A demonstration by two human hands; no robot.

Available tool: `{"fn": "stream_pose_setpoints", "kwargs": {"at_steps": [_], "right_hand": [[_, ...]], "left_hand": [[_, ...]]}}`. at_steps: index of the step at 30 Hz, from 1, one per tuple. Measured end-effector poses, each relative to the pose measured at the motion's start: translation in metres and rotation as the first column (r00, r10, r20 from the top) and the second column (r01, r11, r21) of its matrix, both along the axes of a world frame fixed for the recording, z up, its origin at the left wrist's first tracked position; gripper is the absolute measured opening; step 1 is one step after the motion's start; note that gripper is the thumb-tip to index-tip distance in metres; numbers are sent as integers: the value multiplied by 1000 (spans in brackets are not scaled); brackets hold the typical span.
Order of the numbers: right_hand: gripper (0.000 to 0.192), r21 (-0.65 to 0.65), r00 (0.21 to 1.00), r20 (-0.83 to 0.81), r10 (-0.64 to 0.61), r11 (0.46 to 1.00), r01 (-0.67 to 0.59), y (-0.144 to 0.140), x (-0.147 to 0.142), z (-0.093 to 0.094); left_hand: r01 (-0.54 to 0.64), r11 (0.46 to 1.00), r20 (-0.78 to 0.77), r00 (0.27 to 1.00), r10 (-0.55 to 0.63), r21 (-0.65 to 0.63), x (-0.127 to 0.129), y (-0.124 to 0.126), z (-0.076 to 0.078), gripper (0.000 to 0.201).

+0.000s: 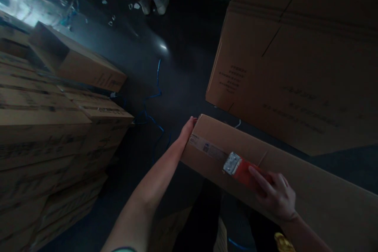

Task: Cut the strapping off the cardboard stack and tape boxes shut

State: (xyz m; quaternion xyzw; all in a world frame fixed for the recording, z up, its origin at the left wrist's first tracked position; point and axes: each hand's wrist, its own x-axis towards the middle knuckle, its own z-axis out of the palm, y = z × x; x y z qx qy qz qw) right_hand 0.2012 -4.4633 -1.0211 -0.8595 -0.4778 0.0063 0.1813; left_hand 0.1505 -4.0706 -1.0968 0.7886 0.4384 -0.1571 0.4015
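Note:
A long brown cardboard box (295, 181) lies in front of me, its near end pointing left. My left hand (188, 126) rests flat against that end, fingers on the corner. My right hand (276, 193) grips a red tape dispenser (240, 168) pressed on the box's top seam, its metal blade end towards the left. A strip of clear tape (206, 147) runs along the seam from the dispenser to the box's end.
Stacked cardboard boxes (50, 134) fill the left side. Large flat cardboard sheets (295, 59) lean at the right. A blue cord (153, 98) trails over the dark floor between them. Another person's legs and white shoes (156, 2) stand at the top.

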Motion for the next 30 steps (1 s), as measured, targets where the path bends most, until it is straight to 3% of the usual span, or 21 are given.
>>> {"fn": "stream_pose_setpoints", "kwargs": {"at_steps": [3,6,8,10,13,15,18,23,27,29,30], "right_hand": [[83,-19,999,-48,-14,1000,13,-3,1,2],[90,-62,995,-93,-42,997,37,-4,2,12],[89,-127,987,-155,-45,992,25,-3,4,24],[84,-204,973,-226,-38,979,-10,-1,6,38],[78,-276,958,-285,-23,959,-59,-12,14,57],[78,-317,956,-290,-41,947,-55,-41,21,67],[77,-367,964,-256,-76,930,-24,-134,32,73],[66,-399,990,-108,-87,916,37,-376,49,64],[49,-375,994,-37,-104,923,83,-561,64,33],[48,-359,988,-44,-149,925,123,-622,67,9],[49,-386,983,-59,-176,912,140,-640,68,-5]], "left_hand": [[47,974,176,980,-87,223,5,-48,43,67],[224,839,165,924,-344,497,19,-115,68,63],[289,770,97,906,-412,569,27,-151,72,59],[299,739,59,908,-416,603,32,-172,71,58],[304,717,27,912,-410,628,34,-181,69,59],[315,703,12,908,-418,637,35,-183,72,60],[324,694,-5,908,-420,643,36,-191,75,60],[336,678,-29,906,-421,654,40,-208,74,61],[353,645,-73,905,-418,678,44,-221,71,60],[355,634,-91,908,-409,687,46,-228,69,60],[357,632,-98,908,-406,688,46,-231,68,60]]}}
